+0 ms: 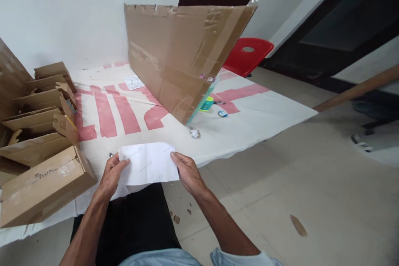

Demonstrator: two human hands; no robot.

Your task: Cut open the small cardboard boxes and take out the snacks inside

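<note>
A white sheet of paper (149, 168) with faint grey print and light creases is stretched between my two hands, over the table's front edge. My left hand (110, 174) pinches its left side, thumb on top and fingers hidden beneath. At the opposite side my right hand (188, 170) grips the upper right corner in the same way. Under and behind the paper lies the white cloth with red markings (174, 145) that covers the table. A small dark object (111, 155) pokes out beside my left hand.
Left are a closed cardboard box (46, 185) and several open cardboard boxes (37, 112). A large cardboard panel (177, 58) stands upright across the table. Near it are crumpled foil (195, 132), a tape roll (222, 113), a yellow-green item (207, 104) and a printed card (134, 82). A red chair (249, 56) stands behind.
</note>
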